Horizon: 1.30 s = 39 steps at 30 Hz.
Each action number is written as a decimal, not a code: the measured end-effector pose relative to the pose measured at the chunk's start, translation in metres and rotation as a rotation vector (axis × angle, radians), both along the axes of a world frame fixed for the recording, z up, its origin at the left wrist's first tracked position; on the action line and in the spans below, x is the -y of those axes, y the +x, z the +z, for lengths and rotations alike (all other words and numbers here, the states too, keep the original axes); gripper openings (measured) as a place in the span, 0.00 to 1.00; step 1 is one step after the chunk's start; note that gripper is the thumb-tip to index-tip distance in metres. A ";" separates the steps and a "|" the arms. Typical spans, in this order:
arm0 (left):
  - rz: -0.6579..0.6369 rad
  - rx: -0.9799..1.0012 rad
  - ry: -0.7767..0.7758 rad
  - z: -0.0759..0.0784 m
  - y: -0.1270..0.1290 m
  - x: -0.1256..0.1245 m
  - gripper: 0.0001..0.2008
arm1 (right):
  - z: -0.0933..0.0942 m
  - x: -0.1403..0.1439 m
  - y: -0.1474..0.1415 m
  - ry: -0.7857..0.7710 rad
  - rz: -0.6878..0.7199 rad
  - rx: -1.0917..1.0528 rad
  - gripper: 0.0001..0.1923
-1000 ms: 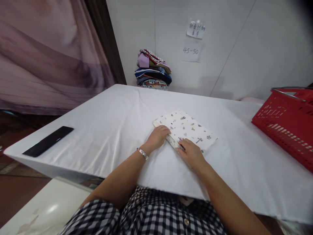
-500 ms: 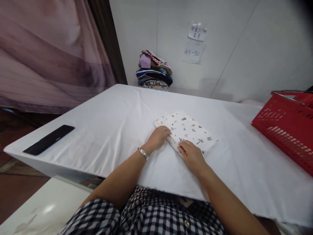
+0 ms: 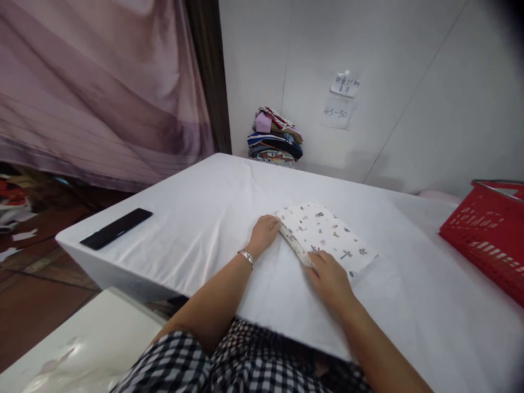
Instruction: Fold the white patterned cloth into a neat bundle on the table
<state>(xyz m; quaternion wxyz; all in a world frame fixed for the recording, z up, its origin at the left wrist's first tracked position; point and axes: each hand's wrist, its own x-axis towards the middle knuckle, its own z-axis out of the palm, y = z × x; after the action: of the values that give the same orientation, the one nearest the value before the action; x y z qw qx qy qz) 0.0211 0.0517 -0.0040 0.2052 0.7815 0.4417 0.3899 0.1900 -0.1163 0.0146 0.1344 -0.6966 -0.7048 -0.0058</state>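
A folded white cloth [image 3: 327, 232] printed with small plants and animals lies in several layers on the white-covered table in front of me. My left hand [image 3: 264, 234], with a silver bracelet at the wrist, grips the cloth's left corner at the near folded edge. Near the other end of that edge, my right hand [image 3: 328, 273] is closed on the layers, thumb at the edge and fingers over the top. Between the two hands the stacked folds show. The fingertips of both hands are partly hidden.
A black flat slab [image 3: 117, 228] lies at the table's left end. At the right stands a red plastic basket [image 3: 487, 234]. Folded fabrics [image 3: 275, 139] are piled by the far wall, left of two paper signs [image 3: 339, 112]. A pale stool-like surface [image 3: 85, 338] is at lower left.
The view has shifted, so the scene sits further right and lower. My left hand has slid out to the cloth's left corner. My right hand stays near the right end of the folded edge.
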 end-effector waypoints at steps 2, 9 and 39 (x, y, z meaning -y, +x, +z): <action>0.100 0.037 -0.113 0.002 -0.004 -0.005 0.08 | -0.002 0.000 0.001 0.008 -0.006 -0.011 0.14; 0.192 -0.003 -0.378 0.017 0.004 -0.010 0.13 | -0.005 -0.001 0.003 0.032 0.002 -0.020 0.13; 0.260 -0.051 -0.536 0.018 0.018 -0.048 0.14 | -0.011 0.000 0.007 0.092 0.022 -0.087 0.14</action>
<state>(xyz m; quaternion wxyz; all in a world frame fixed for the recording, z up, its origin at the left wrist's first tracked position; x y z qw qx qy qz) 0.0392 0.0998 0.0139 0.3414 0.6461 0.6302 0.2625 0.1972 -0.1162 0.0035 0.1969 -0.6815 -0.7049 -0.0065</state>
